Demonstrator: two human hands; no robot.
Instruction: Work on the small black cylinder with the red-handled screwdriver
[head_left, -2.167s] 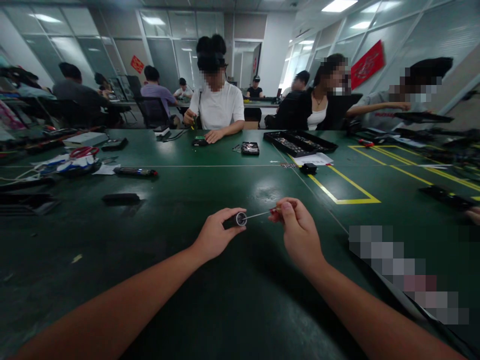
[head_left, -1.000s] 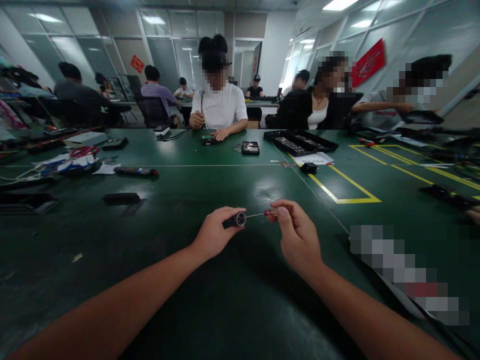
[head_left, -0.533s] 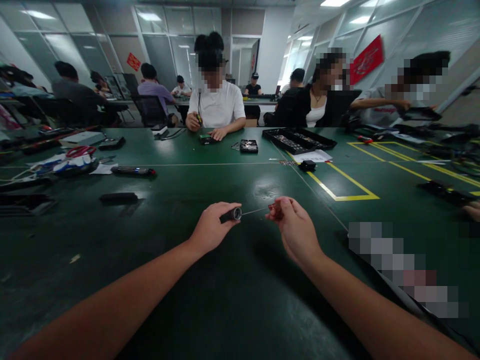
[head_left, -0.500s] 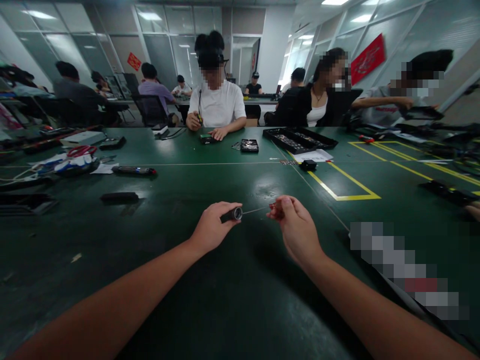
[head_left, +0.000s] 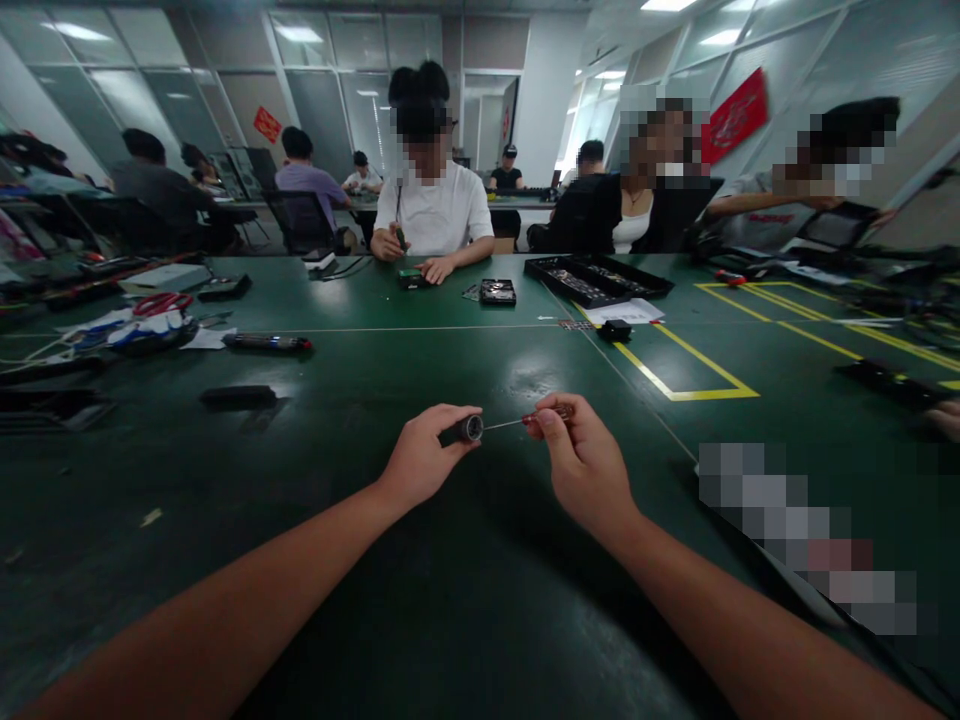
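Note:
My left hand (head_left: pixel 425 455) is closed around a short black cylinder (head_left: pixel 470 429), whose round end with a metallic-looking rim faces me. It looks like a flashlight body, though most of it is hidden by the fingers. My right hand (head_left: pixel 590 455) grips the reddish, see-through handle of a screwdriver (head_left: pixel 504 425). The thin metal shaft points left, its tip at or just beside the cylinder's open end; I cannot tell whether it goes inside. Both hands are held above the green table (head_left: pixel 465 620).
A black case (head_left: pixel 238 398) and a dark pen-shaped tool (head_left: pixel 266 343) lie to the left. Farther back are a parts tray (head_left: pixel 596 279), a small black block (head_left: pixel 616 331) and yellow tape (head_left: pixel 712 394). Across the table a person in white (head_left: pixel 435 210) works with a screwdriver.
My right hand has turned and shifted slightly left, its grip on the screwdriver changing so that more of the handle shows. My left hand and the cylinder have stayed nearly still.

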